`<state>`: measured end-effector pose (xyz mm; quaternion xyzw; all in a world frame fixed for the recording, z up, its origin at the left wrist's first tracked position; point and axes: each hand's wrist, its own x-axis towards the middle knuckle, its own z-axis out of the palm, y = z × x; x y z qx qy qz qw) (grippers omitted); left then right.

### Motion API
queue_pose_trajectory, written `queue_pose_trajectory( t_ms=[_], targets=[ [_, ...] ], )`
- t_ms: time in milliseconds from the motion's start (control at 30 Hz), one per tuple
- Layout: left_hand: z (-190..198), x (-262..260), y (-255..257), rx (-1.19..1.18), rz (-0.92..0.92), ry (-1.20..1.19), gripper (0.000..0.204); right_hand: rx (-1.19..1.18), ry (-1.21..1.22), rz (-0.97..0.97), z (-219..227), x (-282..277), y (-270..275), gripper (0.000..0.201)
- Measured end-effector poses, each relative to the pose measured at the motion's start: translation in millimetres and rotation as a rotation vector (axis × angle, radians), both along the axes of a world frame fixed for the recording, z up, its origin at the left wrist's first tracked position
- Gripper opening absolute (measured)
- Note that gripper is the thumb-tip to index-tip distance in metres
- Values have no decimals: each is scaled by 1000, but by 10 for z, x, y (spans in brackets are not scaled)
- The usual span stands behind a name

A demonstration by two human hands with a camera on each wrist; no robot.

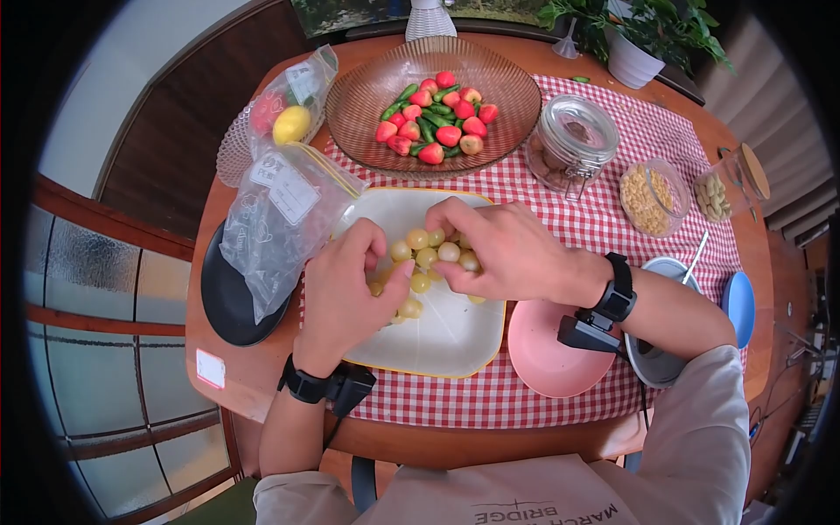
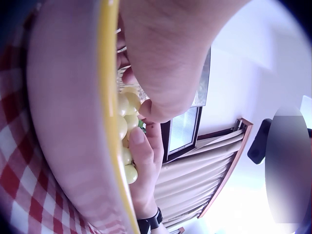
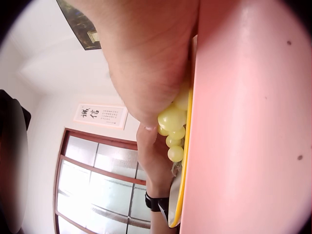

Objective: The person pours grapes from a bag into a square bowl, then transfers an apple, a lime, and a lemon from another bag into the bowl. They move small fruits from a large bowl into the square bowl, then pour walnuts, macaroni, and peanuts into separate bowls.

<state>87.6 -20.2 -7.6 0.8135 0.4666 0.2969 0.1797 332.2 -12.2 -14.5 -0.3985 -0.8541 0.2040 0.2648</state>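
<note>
A bunch of pale green grapes (image 1: pixel 426 257) lies in a white square dish (image 1: pixel 437 339) with a yellow rim. From the left, my left hand (image 1: pixel 343 284) holds the bunch with bent fingers and thumb. My right hand (image 1: pixel 512 249) grips its right side, thumb and forefinger curled about the grapes. Both hands stay low over the dish, as the left wrist view shows with the grapes (image 2: pixel 127 114) just past the rim. In the right wrist view a bit of stem hangs below the grapes (image 3: pixel 171 118). Part of the bunch is hidden under my fingers.
A pink bowl (image 1: pixel 547 363) and a grey bowl (image 1: pixel 654 366) stand right of the dish. Left are a black plate (image 1: pixel 236 302) and a plastic bag (image 1: pixel 278 219). Behind sit a large glass bowl (image 1: pixel 359 96) of red fruit and green peppers, and a glass jar (image 1: pixel 570 140).
</note>
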Motion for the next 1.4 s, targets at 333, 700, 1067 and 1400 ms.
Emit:
queue_pose_trajectory(
  t_ms=[333, 700, 1067, 1400],
  targets=[
    [99, -44, -14, -79, -127, 117, 26, 20, 13, 6, 3, 2, -4, 40],
    [136, -63, -64, -98, -171, 79, 21, 18, 15, 12, -6, 0, -1, 38],
    [-30, -36, -27, -71, -121, -11, 17, 26, 28, 12, 0, 7, 8, 41],
    [128, -114, 9, -55, -182, 110, 25, 10, 15, 8, -18, 1, 11, 40]
  ],
)
